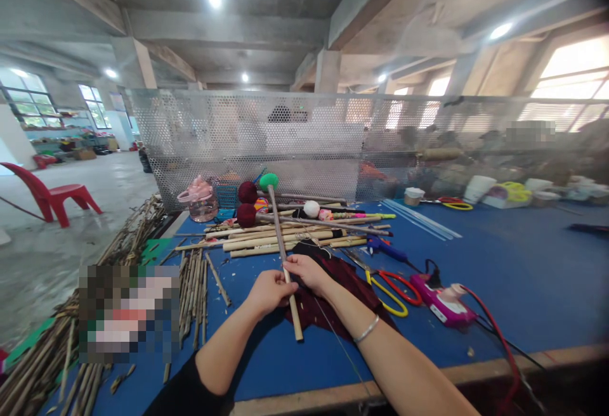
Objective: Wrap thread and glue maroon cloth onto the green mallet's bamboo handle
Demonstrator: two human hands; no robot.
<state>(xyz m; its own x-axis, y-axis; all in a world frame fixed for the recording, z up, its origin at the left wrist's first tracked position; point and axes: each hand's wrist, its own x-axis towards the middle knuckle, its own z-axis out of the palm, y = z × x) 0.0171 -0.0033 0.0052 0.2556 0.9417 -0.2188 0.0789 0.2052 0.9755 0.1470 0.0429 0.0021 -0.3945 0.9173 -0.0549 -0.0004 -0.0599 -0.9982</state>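
A mallet [278,222] with a round green head points away from me, slanting over the blue table. Its shaft is greyish along the upper part and pale bare wood at the near end. My left hand [270,290] is closed on the shaft low down, thumb and fingers pinching it. Just above, my right hand [307,273] grips the same shaft from the other side. Dark maroon cloth [328,308] lies beneath my hands, with a thin thread across it. Beyond them are dark red-headed mallets [247,215], a white-headed one [311,209] and several wooden sticks [280,243].
At right lie red-and-yellow-handled scissors [392,286], a blue glue gun [386,248] and a magenta power strip [445,302] with cords. Bundled twigs [193,289] are at left. A pink-lidded jar [200,200] stands before the perforated metal screen [304,149]. Clear rods [419,218] lie farther right.
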